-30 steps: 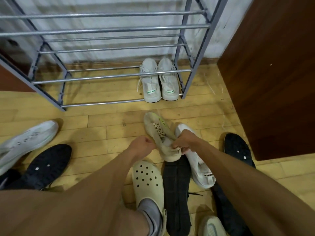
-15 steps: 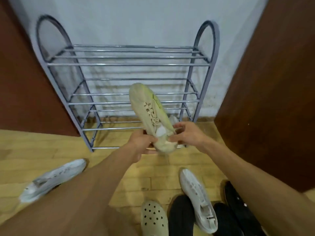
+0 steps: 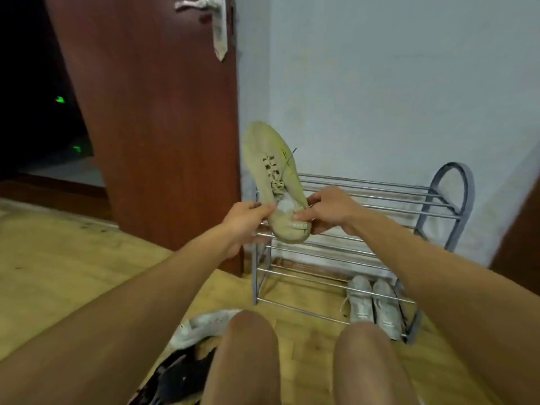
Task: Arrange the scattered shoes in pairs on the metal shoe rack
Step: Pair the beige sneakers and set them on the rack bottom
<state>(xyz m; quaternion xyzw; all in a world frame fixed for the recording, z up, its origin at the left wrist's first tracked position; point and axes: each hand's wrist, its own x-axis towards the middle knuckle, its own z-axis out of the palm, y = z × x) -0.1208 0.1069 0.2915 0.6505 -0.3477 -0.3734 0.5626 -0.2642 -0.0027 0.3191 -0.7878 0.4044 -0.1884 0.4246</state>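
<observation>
I hold a beige lace-up sneaker (image 3: 270,171) up in the air, toe pointing up, in front of the metal shoe rack (image 3: 447,200). My left hand (image 3: 244,222) grips its heel from the left and my right hand (image 3: 328,210) grips the heel from the right. A pair of pale grey sneakers (image 3: 374,305) stands side by side on the rack's lowest shelf at the right. The other shelves that show are bare. A white sneaker (image 3: 204,324) and a black shoe (image 3: 178,375) lie on the floor at my left knee.
A brown door (image 3: 152,112) with a metal handle (image 3: 217,21) stands open just left of the rack, against a pale wall (image 3: 380,83). A dark doorway lies at far left. My knees fill the lower middle over the wooden floor (image 3: 58,273).
The view has swung up and to the left, so the rack now sits to the right. The beige sneaker has risen higher in both hands. The shoes on the floor have mostly dropped out of sight.
</observation>
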